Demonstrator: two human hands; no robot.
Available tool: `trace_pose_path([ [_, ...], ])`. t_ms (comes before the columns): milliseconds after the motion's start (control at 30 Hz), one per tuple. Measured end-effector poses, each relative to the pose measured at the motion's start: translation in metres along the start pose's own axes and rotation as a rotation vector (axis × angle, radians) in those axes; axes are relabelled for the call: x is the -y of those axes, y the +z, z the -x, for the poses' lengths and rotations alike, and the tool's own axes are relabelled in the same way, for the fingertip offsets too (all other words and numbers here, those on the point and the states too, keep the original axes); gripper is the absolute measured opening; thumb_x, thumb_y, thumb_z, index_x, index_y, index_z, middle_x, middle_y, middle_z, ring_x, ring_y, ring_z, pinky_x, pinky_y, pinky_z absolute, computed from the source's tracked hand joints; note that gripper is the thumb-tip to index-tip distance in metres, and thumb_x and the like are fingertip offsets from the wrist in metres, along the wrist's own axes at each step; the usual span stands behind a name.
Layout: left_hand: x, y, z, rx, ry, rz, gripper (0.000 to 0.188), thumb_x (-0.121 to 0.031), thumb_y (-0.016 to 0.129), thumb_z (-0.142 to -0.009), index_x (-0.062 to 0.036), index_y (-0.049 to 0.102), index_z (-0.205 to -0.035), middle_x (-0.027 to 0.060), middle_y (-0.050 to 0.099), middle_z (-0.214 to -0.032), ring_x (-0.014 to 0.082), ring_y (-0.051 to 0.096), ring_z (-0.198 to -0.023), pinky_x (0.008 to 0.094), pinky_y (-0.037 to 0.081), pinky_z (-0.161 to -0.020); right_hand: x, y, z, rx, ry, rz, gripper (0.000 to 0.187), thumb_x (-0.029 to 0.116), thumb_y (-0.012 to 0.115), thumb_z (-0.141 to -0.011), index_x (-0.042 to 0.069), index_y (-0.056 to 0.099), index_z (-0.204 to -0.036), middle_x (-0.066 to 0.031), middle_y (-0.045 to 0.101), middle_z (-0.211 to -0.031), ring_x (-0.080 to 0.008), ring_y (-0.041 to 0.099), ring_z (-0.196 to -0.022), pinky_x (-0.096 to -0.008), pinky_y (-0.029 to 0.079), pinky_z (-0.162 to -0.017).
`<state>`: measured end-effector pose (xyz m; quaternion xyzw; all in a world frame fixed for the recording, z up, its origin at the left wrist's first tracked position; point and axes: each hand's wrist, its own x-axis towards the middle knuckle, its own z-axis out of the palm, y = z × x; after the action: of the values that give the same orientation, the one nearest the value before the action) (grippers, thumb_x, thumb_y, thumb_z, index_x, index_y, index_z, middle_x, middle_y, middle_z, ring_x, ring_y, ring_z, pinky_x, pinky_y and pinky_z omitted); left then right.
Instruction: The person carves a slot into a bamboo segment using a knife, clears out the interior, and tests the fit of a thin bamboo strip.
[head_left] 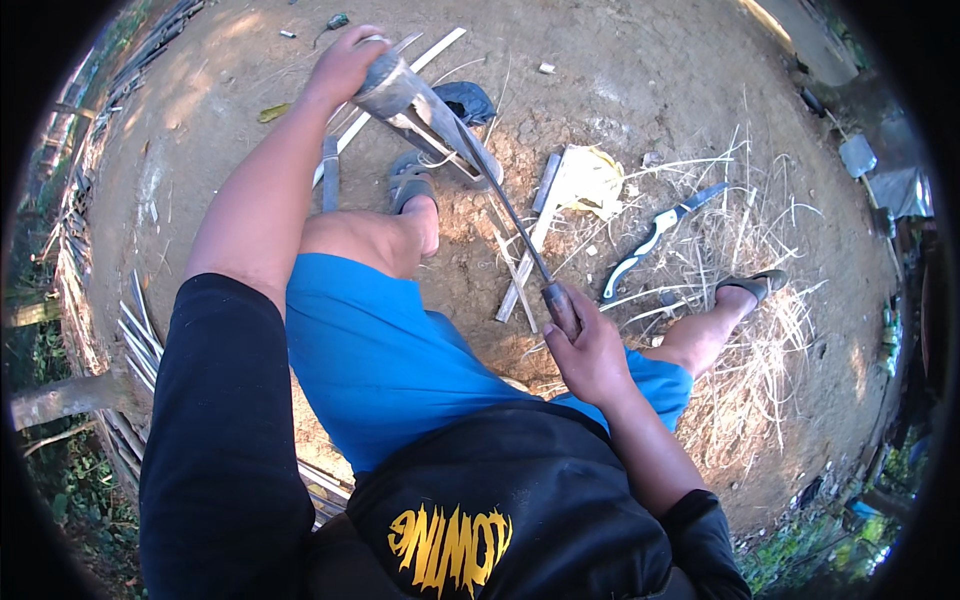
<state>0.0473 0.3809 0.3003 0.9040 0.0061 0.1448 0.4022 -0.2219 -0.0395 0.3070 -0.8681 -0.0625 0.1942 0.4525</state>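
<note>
My left hand [343, 62] grips the top of a thick bamboo piece [415, 112] that stands slanted on the dirt, its lower end near my left sandal [408, 180]. A long knife is in my right hand [590, 350], which is closed around its wooden handle [560, 305]. The dark blade [490, 185] runs up and left into the bamboo piece. I sit in blue shorts with both knees spread.
A second knife with a black and white handle [652, 240] lies on the ground to the right. Bamboo slats [545, 215], shavings and dry strips [760, 340] litter the dirt. A stack of bamboo strips [135, 340] lies at the left. My right foot [745, 292] is among the shavings.
</note>
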Motion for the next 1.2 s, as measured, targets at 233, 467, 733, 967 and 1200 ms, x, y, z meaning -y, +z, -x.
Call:
trace_pose_path([
  [233,0.064,-0.035,0.028,-0.191,-0.345,0.179,0.038,-0.033,0.061,-0.094,-0.0006,0.068,-0.113,0.0118,0.068,-0.107,0.0236,0.063,-0.1,0.0358,0.046,-0.093,0.001,0.005,-0.014,0.094,-0.011,-0.028,0.056,0.018,0.066,-0.088,0.003,0.051,-0.141,-0.0276,0.068,-0.109,-0.047,0.066,-0.105,-0.0475,0.052,-0.091],
  [467,0.095,-0.05,0.042,-0.27,-0.774,0.449,0.04,-0.033,0.055,-0.099,0.0026,0.061,-0.116,0.0142,0.067,-0.099,0.0243,0.064,-0.087,0.0404,0.05,-0.082,-0.002,0.015,-0.031,0.129,-0.07,-0.032,0.055,0.018,0.066,-0.087,0.004,0.051,-0.139,-0.0289,0.066,-0.11,-0.0475,0.065,-0.107,-0.0489,0.052,-0.092],
  [733,0.076,-0.05,0.061,-0.311,-0.995,0.431,0.037,-0.039,0.052,-0.101,-0.004,0.061,-0.111,0.011,0.069,-0.089,0.0268,0.069,-0.071,0.0485,0.055,-0.065,-0.006,0.012,-0.034,0.193,0.023,-0.042,0.057,0.017,0.065,-0.087,0.002,0.051,-0.14,-0.0307,0.067,-0.109,-0.0484,0.065,-0.105,-0.0498,0.052,-0.092],
  [967,0.091,-0.056,0.062,-0.294,-1.034,0.351,0.036,-0.044,0.049,-0.1,-0.0131,0.065,-0.11,0.0055,0.071,-0.093,0.0241,0.07,-0.08,0.0527,0.054,-0.076,-0.024,0.02,-0.029,0.184,0.073,-0.008,0.057,0.021,0.065,-0.086,0.003,0.052,-0.139,-0.0305,0.067,-0.108,-0.0486,0.065,-0.104,-0.0517,0.051,-0.092],
  [1200,0.106,-0.062,0.064,-0.286,-0.913,0.353,0.033,-0.043,0.057,-0.097,-0.0137,0.068,-0.107,0.0041,0.071,-0.095,0.0203,0.069,-0.081,0.0419,0.056,-0.074,-0.04,0.022,-0.026,0.209,0.132,0.008,0.055,0.022,0.066,-0.085,0.004,0.053,-0.136,-0.0296,0.068,-0.105,-0.0485,0.065,-0.101,-0.0538,0.051,-0.09],
])
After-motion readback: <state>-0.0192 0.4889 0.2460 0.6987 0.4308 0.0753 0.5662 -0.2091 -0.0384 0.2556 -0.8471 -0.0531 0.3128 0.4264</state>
